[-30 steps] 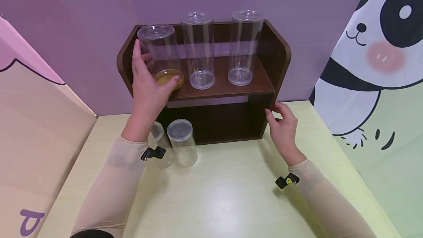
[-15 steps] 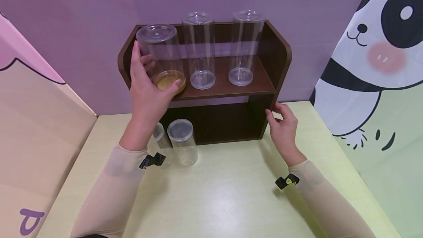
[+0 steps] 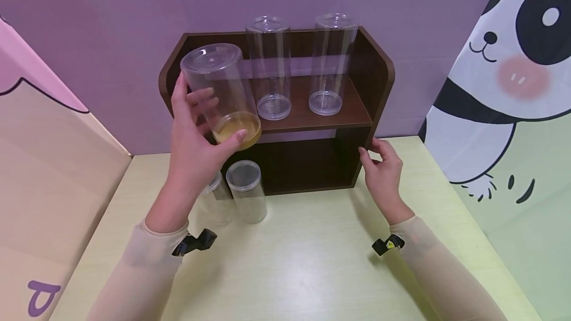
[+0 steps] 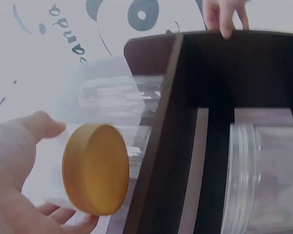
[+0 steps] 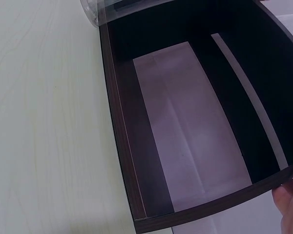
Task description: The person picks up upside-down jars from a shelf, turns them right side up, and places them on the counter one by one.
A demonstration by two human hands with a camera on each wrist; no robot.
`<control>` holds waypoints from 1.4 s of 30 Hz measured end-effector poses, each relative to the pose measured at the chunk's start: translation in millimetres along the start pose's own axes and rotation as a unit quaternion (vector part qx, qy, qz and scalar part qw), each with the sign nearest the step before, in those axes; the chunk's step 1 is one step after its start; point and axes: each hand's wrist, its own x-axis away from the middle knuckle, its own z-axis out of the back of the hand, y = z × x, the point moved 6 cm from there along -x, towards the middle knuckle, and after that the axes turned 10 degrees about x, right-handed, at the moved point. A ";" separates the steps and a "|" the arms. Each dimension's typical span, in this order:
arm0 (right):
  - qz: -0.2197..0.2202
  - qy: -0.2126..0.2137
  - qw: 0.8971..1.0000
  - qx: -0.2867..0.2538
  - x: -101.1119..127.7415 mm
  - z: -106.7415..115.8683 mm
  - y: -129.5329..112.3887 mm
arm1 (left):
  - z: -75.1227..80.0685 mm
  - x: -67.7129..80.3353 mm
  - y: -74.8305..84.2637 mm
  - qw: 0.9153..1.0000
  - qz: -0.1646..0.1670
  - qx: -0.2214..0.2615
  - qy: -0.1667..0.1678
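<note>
My left hand (image 3: 192,135) holds a clear plastic jar (image 3: 218,85) with its gold lid (image 4: 100,170) at the bottom, so the jar is upside down and leans a little. The fingers wrap its left side, partly seen through the plastic, and the thumb lies by the lid. The jar is in front of the left part of a dark brown two-tier shelf (image 3: 308,124). My right hand (image 3: 383,175) pinches the front edge of the shelf's right side panel; in the right wrist view only some fingers (image 5: 285,197) show at that panel.
Two tall clear canisters, one in the middle (image 3: 269,71) and one to the right (image 3: 330,66), stand on the upper tier. Two clear lidded jars, a wider one (image 3: 247,194) and one partly behind my left wrist (image 3: 218,204), stand on the pale table (image 3: 303,261) before the shelf.
My left hand has brought the gold-lidded jar forward and down from the upper tier, past its front edge, tilting it more. The right hand has stayed at the side panel.
</note>
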 end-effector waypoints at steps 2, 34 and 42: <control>-0.001 0.002 1.000 -0.002 0.0 0.0 -0.1 | -2.4 5.0 2.7 1.000 -0.001 0.014 -0.024; 0.005 0.002 1.000 0.000 1.0 1.4 -3.4 | -84.4 80.6 -27.1 0.962 0.003 0.156 -0.225; -0.003 0.006 1.000 0.000 1.4 0.5 -4.6 | -91.4 94.2 -36.4 0.956 -0.005 0.170 -0.240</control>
